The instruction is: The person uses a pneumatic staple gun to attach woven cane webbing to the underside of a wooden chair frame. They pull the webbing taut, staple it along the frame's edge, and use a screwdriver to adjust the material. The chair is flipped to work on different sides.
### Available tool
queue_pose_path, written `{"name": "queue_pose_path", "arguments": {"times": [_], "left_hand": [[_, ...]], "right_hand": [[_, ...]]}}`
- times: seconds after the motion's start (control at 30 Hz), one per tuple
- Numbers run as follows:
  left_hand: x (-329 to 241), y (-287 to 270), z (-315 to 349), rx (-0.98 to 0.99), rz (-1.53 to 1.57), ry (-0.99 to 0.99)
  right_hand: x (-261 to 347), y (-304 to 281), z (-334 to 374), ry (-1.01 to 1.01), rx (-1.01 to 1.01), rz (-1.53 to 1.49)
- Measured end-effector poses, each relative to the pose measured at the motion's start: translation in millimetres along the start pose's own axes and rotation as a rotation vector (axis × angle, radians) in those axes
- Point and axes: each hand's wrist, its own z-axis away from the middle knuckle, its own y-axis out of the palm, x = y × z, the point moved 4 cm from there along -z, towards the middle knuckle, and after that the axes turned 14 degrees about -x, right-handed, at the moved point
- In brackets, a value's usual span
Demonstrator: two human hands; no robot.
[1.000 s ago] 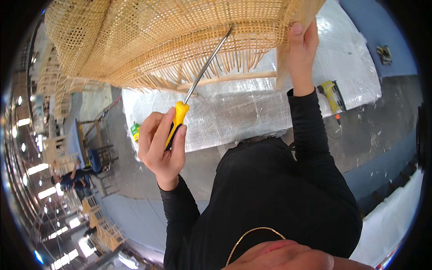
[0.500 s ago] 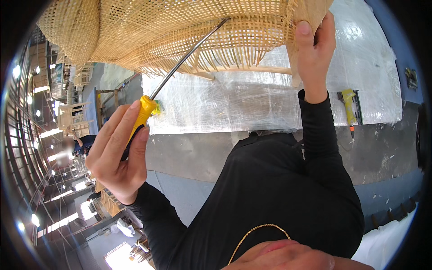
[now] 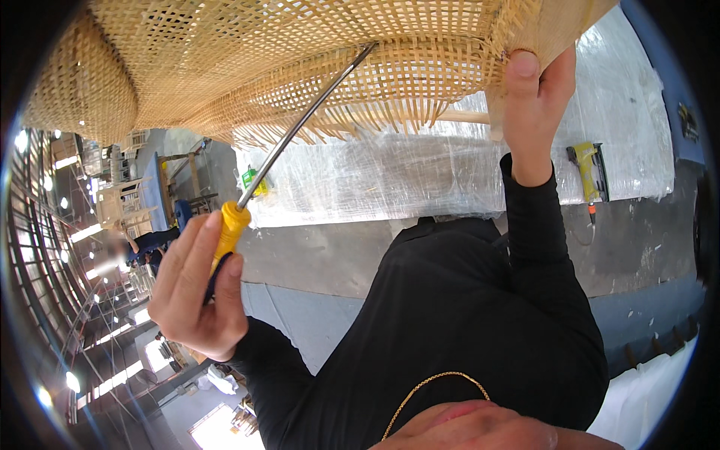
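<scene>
My left hand (image 3: 196,289) grips the yellow handle of a long screwdriver (image 3: 300,131). Its steel shaft slants up to the right, and the tip pokes into the woven rattan panel (image 3: 285,52) overhead. Loose cane ends hang from the panel's lower edge. My right hand (image 3: 534,97) clamps the panel's right edge, thumb up against the weave. Both sleeves are black.
A surface wrapped in clear plastic film (image 3: 420,176) lies below the panel, with a yellow power tool (image 3: 589,172) at its right end and a small green item (image 3: 252,180) at its left. Grey floor spreads beneath. A person (image 3: 142,244) sits far left among wooden furniture frames.
My left hand has swung down and to the left with the screwdriver, then steadied. The view has shifted, bringing the panel lower. My right hand stays clamped on the edge.
</scene>
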Motion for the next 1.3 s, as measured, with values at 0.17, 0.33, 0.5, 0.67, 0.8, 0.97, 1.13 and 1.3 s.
{"name": "queue_pose_path", "arguments": {"times": [0.17,0.33,0.5,0.67,0.8,0.97,1.13,1.3], "left_hand": [[-7,23,25,-0.095,0.014,0.061],[11,48,52,-0.184,0.08,0.095],[32,91,83,-0.269,0.23,0.036],[34,113,88,-0.349,0.242,0.003],[39,138,103,-0.406,0.33,-0.038],[53,188,126,-0.321,0.607,-0.353],[41,178,127,-0.393,0.513,-0.268],[54,189,127,-0.138,1.146,-0.659]], "right_hand": [[1,2,0,-0.017,0.002,-0.004],[5,7,0,-0.022,0.019,-0.02],[7,7,-2,-0.024,0.017,-0.038],[0,3,1,-0.002,0.003,-0.014],[8,6,1,0.008,-0.007,-0.021],[3,4,0,0.049,0.004,-0.056],[17,25,-3,0.053,-0.061,-0.216],[22,23,-6,0.036,-0.014,-0.204]]}}
